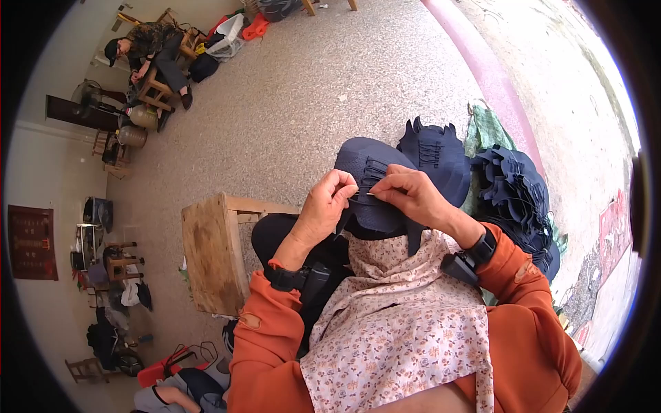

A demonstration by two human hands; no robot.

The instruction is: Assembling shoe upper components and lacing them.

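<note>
A navy-blue shoe upper (372,153) with a row of dark lacing lies across my lap, on a floral apron (406,303). Over the lower part of its lacing, my left hand (325,203) pinches a dark shoelace between thumb and forefinger. Just to the right, my right hand (412,195) is closed in a pinch on the shoelace too, with a small pale tip at its fingers. The two pinches are a short way apart. My fingers partly hide the lace ends.
Beyond my right hand lie another laced upper (434,148) and a stack of dark uppers (513,189) on green sacking (487,127). A wooden stool (213,255) stands at my left. A person (155,51) sits at the far left, near a fan (89,96).
</note>
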